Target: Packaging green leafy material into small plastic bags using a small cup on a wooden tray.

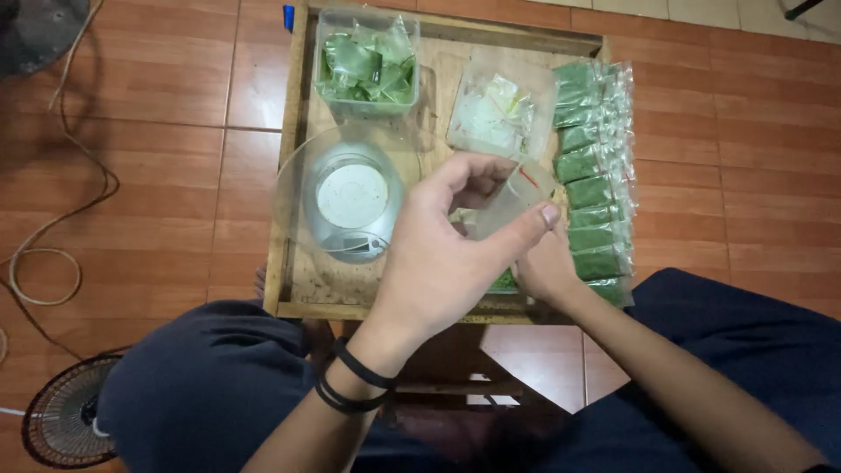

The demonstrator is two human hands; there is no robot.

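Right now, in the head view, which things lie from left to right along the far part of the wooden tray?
Clear plastic tub of green leaf packets → flat clear bag of empty small plastic bags → column of filled green powder packets.

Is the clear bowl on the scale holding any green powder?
No. The clear bowl over the round scale looks empty, and the scale's white top shows straight through it.

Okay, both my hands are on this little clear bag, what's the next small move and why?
Probably spread the mouth of the small clear bag wider: the left hand and right hand both pinch it above the wooden tray, and it looks empty, unlike the filled green packets lined up beside it.
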